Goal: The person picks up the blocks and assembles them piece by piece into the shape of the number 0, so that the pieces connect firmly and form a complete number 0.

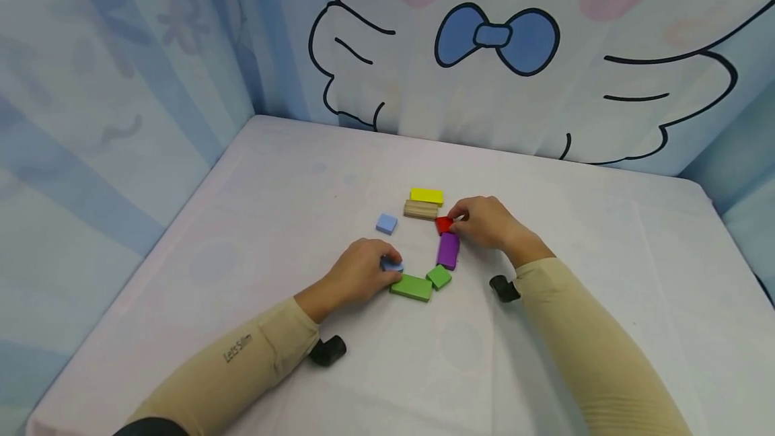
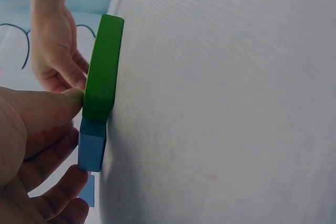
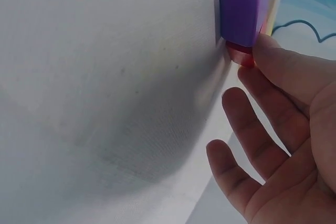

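1. The left hand (image 1: pixel 363 269) is pinching a light-blue block (image 1: pixel 393 266) between thumb and fingers, its thumb also touching the long green block (image 1: pixel 411 288); the blue one is sitting against the green one's left end.
2. The right hand (image 1: pixel 489 221) is gripping the red block (image 1: pixel 444 225) between thumb and forefinger, its other fingers spreading loosely.
3. That red block is showing a small, bright, flat top and is touching the far end of the purple block (image 1: pixel 448 251), a deep violet oblong with smooth faces.
4. The long green block is lying flat, showing a vivid grass-green top and a darker side.
5. A small green block (image 1: pixel 438 277), squarish, is resting at an angle between the purple and long green blocks.
6. A wooden block (image 1: pixel 420 210), pale brown with lengthwise lines, is lying directly before the plain yellow block (image 1: pixel 426 196).
7. Another blue block (image 1: pixel 386 223), small and pale, is sitting apart on the left.
8. All these blocks are resting on the white-covered tabletop (image 1: pixel 242 254), forming a rough, open ring.
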A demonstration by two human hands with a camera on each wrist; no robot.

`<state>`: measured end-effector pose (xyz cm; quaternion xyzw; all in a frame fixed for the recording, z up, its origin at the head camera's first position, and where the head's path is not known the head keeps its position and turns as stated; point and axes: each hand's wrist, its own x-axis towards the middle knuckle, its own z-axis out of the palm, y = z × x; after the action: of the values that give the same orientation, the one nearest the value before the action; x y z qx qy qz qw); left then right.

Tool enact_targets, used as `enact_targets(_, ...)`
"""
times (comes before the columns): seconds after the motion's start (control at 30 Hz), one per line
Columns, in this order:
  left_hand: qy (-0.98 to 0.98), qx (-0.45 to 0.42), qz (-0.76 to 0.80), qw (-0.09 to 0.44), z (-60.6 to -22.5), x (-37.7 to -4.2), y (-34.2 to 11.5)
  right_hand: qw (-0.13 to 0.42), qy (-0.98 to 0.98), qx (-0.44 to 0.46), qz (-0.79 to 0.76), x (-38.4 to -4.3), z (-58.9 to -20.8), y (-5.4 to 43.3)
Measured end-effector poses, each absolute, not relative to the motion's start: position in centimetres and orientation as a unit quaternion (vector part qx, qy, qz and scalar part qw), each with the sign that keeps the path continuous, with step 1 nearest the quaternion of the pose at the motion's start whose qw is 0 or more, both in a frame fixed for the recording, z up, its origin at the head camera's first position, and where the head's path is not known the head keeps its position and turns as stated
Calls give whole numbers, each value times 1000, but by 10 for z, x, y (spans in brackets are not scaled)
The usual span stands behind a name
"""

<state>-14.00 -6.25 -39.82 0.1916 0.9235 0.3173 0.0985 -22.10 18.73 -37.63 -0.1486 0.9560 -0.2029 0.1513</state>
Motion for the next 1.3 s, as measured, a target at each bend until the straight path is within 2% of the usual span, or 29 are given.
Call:
enact_targets(0.47,925,195,313,94,-399,-141,-61,149,958,-138,-203,-219,-376,187)
enact_targets(0.77,924,196,314,95,-398,-140,-62,166,952,-117,-227,-215,-374,189)
enact_targets(1.3,927,186,308,107,-398,-141,-60,110,953,-135,-247,-178,-368,197)
